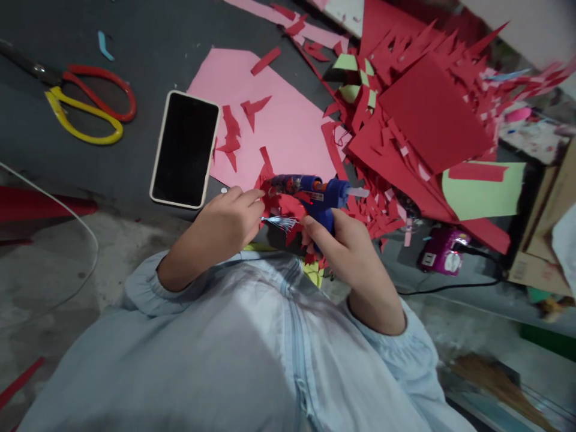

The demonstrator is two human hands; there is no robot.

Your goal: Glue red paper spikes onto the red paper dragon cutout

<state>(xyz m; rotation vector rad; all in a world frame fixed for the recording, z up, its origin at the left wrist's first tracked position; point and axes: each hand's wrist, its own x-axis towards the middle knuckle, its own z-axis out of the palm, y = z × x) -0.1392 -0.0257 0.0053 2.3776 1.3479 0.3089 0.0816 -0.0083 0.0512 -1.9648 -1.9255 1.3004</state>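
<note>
My right hand (348, 249) is wrapped round the handle of a blue glue gun (321, 191), whose nozzle points right. My left hand (229, 222) is closed in a pinch on a small red paper piece (288, 207) just left of the gun. A thin bluish tuft (279, 222) shows between the two hands. Both hands sit at the near edge of the dark table (135, 162), above my light blue sleeves.
A phone (185, 149) lies face up left of the hands, partly on a pink sheet (279, 120). Red and yellow scissors (90, 102) lie at the far left. Red paper scraps (418, 114) pile at the right, with a green sheet (481, 195) and a purple device (443, 251).
</note>
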